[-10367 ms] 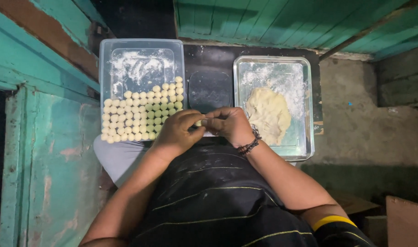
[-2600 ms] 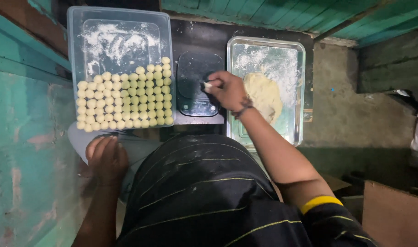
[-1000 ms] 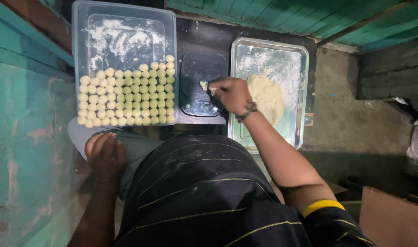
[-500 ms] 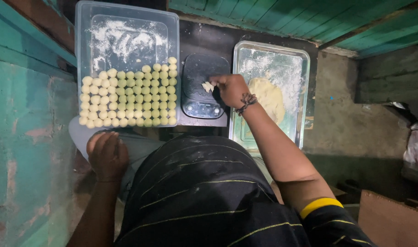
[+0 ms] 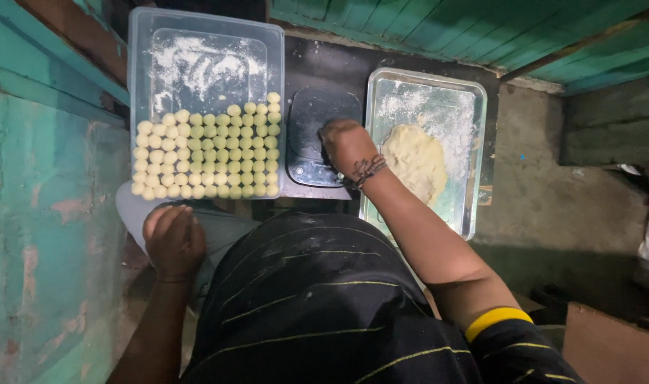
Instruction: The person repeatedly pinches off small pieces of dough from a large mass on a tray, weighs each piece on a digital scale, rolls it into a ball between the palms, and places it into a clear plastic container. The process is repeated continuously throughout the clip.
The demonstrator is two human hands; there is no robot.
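The right hand presses, fingers curled down, on the small black scale, apparently weighing a dough portion, while the left hand rests spread on the knee.

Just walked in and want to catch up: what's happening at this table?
A person is working dough. Their right hand rests on a small black scale between two containers; whether it holds a piece is hidden. Their left hand lies on their knee. On the left, a clear plastic tub holds neat rows of small dough balls and scattered flour. On the right, a floured metal tray holds a lump of dough.
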